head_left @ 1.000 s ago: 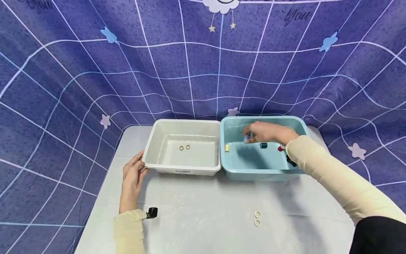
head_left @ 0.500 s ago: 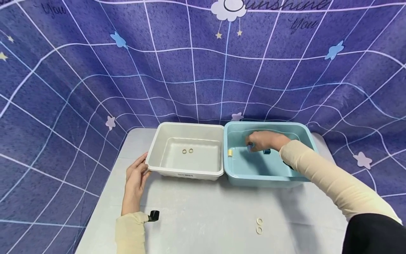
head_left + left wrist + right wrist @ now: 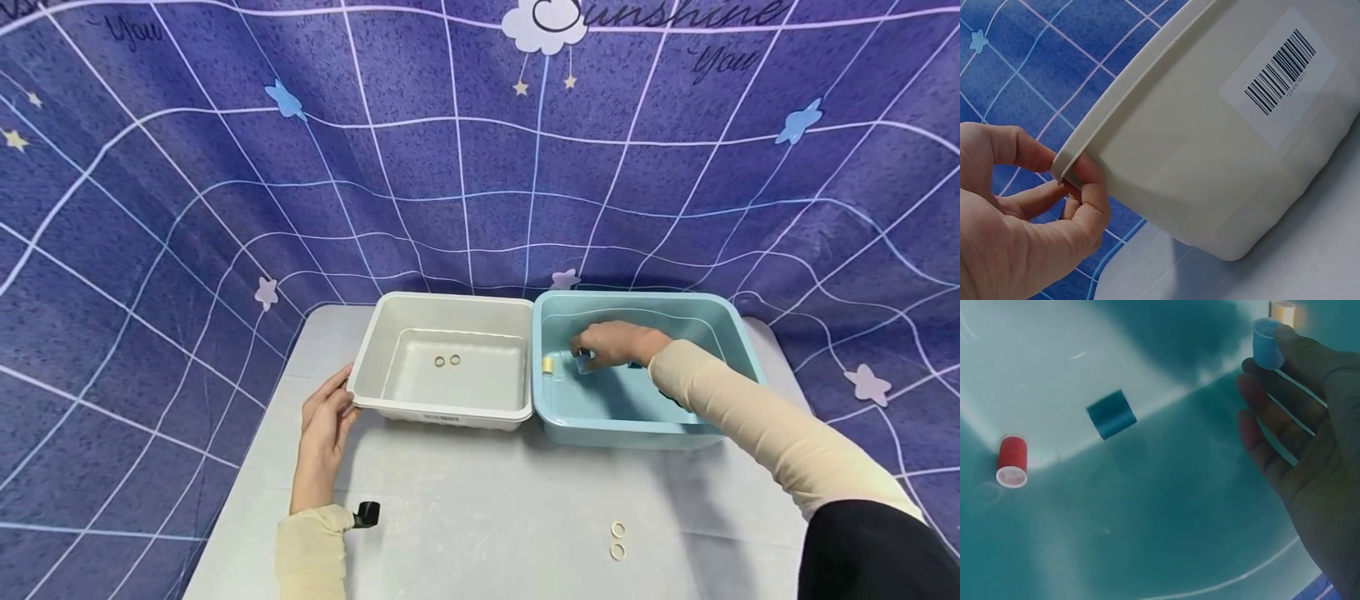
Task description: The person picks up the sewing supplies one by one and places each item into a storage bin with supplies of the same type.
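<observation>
In the blue bin (image 3: 630, 433), my right hand (image 3: 617, 342) pinches a light blue thread spool (image 3: 1267, 345) between thumb and fingertips. A pale yellow spool (image 3: 548, 366) stands close by, near the bin's left wall. In the right wrist view, a dark teal spool (image 3: 1112, 415) and a red spool (image 3: 1012, 459) lie apart on the bin floor. My left hand (image 3: 322, 425) grips the rim of the off-white bin (image 3: 455, 298) at its near left corner, thumb and fingers around the edge (image 3: 1085, 137). Two small rings (image 3: 439, 362) lie inside that bin.
The two bins stand side by side on a pale tabletop (image 3: 465, 500), against a purple grid-patterned curtain (image 3: 487, 167). Two more pale rings (image 3: 618, 529) lie on the table in front. A black wrist mount (image 3: 367, 514) juts from the left sleeve.
My right hand has lowered the light blue spool deeper into the blue bin and shifted it left, closer to the yellow spool. The left hand keeps its grip; the head view has shifted slightly.
</observation>
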The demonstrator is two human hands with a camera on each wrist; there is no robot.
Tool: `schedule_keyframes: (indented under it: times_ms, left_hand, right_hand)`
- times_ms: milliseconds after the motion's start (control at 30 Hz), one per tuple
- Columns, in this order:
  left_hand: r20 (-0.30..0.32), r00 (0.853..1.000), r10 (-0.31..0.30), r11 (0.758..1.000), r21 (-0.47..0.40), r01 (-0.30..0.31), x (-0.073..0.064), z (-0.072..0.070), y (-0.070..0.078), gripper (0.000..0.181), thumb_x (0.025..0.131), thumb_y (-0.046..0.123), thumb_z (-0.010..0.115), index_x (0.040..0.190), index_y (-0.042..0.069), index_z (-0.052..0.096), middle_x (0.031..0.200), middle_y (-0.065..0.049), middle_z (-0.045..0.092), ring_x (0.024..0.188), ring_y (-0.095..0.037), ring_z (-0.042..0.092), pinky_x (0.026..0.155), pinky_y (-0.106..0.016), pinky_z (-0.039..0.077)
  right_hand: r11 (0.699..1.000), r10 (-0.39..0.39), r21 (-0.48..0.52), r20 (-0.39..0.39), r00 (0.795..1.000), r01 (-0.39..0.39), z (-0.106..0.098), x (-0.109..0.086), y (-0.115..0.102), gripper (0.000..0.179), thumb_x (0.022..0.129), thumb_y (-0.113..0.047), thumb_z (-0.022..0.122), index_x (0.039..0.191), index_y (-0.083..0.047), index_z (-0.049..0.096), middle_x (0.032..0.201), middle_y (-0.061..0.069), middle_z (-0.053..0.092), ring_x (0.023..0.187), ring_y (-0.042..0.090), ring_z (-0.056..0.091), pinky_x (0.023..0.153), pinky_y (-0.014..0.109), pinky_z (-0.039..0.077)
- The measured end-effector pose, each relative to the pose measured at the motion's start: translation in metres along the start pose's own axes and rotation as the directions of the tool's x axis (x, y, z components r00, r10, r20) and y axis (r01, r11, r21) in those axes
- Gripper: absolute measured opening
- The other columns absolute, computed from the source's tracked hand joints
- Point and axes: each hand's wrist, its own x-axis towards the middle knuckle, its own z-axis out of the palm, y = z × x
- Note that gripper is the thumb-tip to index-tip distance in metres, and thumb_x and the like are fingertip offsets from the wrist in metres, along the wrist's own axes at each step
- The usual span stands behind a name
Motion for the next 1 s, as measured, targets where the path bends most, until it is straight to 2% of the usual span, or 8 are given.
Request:
schedule_keyframes:
  times_ms: [200,367,500,600,833,1000]
  left_hand:
    - [-0.005,1.000,0.027,1.000,-0.002,-0.027,0.001,0.000,0.000,0.057,0.102,-0.006,0.041,0.158,0.004,0.044,0.127,0.005,0.066,0.116,-0.006,0.068,0.090,-0.017,0.061]
    - [-0.013,1.000,0.016,1.000,-0.010,-0.016,0.003,0.000,0.000,0.057,0.101,-0.006,0.041,0.157,0.004,0.045,0.128,0.004,0.067,0.112,-0.005,0.069,0.088,-0.017,0.061]
    - [-0.021,1.000,-0.001,1.000,-0.007,0.001,0.005,0.000,-0.001,0.057,0.101,-0.006,0.041,0.157,0.005,0.045,0.138,-0.002,0.062,0.116,-0.007,0.068,0.090,-0.017,0.061]
    - [-0.028,1.000,-0.002,1.000,-0.006,0.002,0.006,0.000,-0.002,0.057,0.102,-0.006,0.041,0.157,0.006,0.046,0.140,-0.004,0.060,0.116,-0.008,0.068,0.089,-0.017,0.061]
    - [-0.017,0.999,0.029,0.999,-0.023,-0.030,0.006,0.000,-0.001,0.058,0.099,-0.008,0.041,0.156,0.001,0.046,0.126,0.004,0.070,0.103,-0.004,0.071,0.086,-0.018,0.062]
    - [-0.022,1.000,0.017,1.000,-0.020,-0.017,0.006,0.000,-0.001,0.057,0.100,-0.008,0.041,0.157,0.003,0.045,0.131,0.002,0.067,0.109,-0.005,0.070,0.089,-0.018,0.061]
  right_hand:
    - [1.000,0.006,0.000,0.004,1.000,-0.006,0.008,0.012,-0.002,0.025,0.092,-0.019,0.080,0.113,-0.007,0.075,0.101,0.008,0.077,0.087,0.019,0.069,0.080,0.042,0.061]
    - [1.000,-0.009,-0.028,-0.008,1.000,0.009,0.015,0.022,-0.003,0.022,0.092,-0.016,0.079,0.112,-0.007,0.076,0.103,0.009,0.079,0.086,0.020,0.072,0.080,0.042,0.063]
    - [0.998,-0.030,-0.057,-0.040,0.999,0.028,0.020,0.028,-0.001,0.013,0.090,-0.012,0.078,0.102,-0.007,0.075,0.087,0.004,0.073,0.071,0.015,0.059,0.068,0.039,0.059]
    - [0.997,-0.027,-0.075,-0.061,0.998,0.023,0.023,0.032,-0.002,0.010,0.089,-0.011,0.079,0.097,-0.007,0.073,0.080,0.002,0.067,0.068,0.014,0.050,0.064,0.038,0.055]
    - [0.996,0.004,-0.092,-0.072,0.997,-0.011,0.025,0.036,-0.004,0.018,0.090,-0.014,0.080,0.106,-0.008,0.075,0.090,0.006,0.075,0.073,0.016,0.060,0.071,0.044,0.061]
    - [0.996,0.036,-0.077,-0.061,0.998,-0.040,0.025,0.037,-0.003,0.019,0.092,-0.017,0.080,0.107,-0.008,0.074,0.091,0.007,0.074,0.073,0.015,0.061,0.070,0.043,0.061]
